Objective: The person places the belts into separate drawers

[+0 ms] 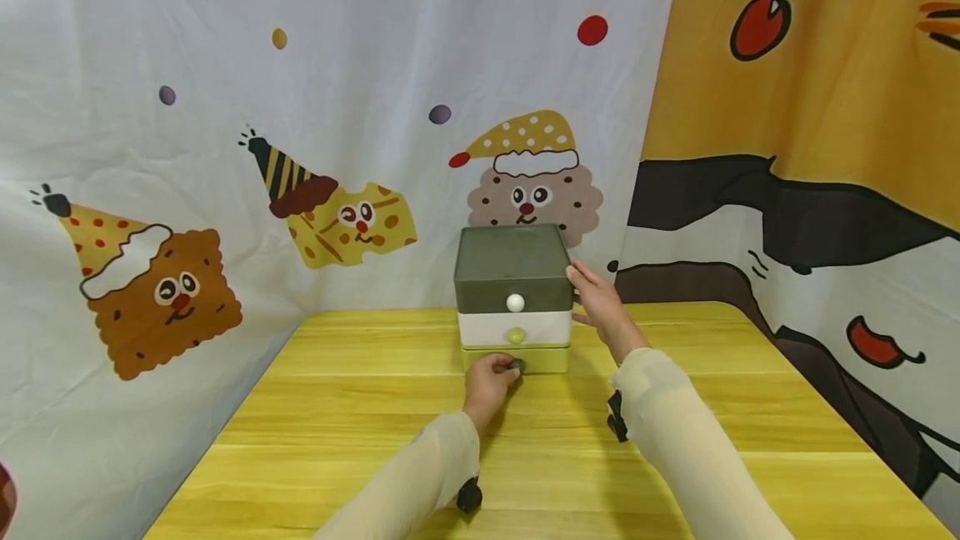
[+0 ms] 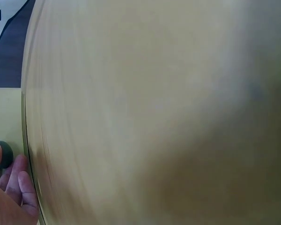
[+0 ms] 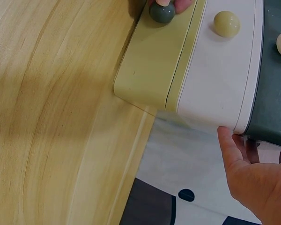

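Note:
A small three-tier drawer box [image 1: 513, 269] stands at the back of the table, dark green on top, white in the middle, yellow-green at the bottom. Its lowest drawer [image 3: 150, 61] carries a dark green knob [image 3: 162, 13], which my left hand [image 1: 491, 388] pinches between thumb and fingers. My right hand [image 1: 600, 302] rests against the box's right side, fingers extended along the upper tiers. A white knob [image 1: 515, 303] sits on the top drawer and a yellow knob [image 3: 226, 24] on the middle one. Part of my left hand [image 2: 14, 197] shows at the left wrist view's edge.
The wood-grain table [image 1: 360, 440] stretches in front of and beside the box. Behind it hangs a white curtain [image 1: 360, 65] with cartoon prints, and an orange printed one [image 1: 847, 90] hangs on the right.

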Tool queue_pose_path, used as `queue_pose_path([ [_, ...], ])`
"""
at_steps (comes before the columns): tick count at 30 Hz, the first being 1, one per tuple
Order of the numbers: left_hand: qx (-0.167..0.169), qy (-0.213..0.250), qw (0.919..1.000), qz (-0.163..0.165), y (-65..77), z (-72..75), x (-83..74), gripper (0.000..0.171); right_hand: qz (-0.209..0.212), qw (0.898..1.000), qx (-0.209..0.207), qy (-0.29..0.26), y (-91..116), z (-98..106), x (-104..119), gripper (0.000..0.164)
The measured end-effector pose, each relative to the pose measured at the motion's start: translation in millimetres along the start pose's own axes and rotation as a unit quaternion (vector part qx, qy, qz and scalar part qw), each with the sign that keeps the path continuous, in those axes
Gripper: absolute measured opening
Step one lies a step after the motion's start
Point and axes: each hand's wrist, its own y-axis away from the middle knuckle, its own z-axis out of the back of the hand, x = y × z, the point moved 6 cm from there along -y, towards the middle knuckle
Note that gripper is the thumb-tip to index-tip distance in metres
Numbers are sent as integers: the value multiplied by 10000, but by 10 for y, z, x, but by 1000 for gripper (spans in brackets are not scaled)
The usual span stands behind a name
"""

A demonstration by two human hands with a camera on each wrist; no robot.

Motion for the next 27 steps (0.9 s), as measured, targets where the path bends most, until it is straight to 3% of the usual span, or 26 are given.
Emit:
queue_pose_path([
  [14,-5,-49,9999,108,-40,-10,6,16,-38,10000,-25,-3,14,-1,15,60],
  [27,-65,-80,9999,-42,-22,0,-7,16,-53,10000,-24,-51,2,-6,4,60],
])
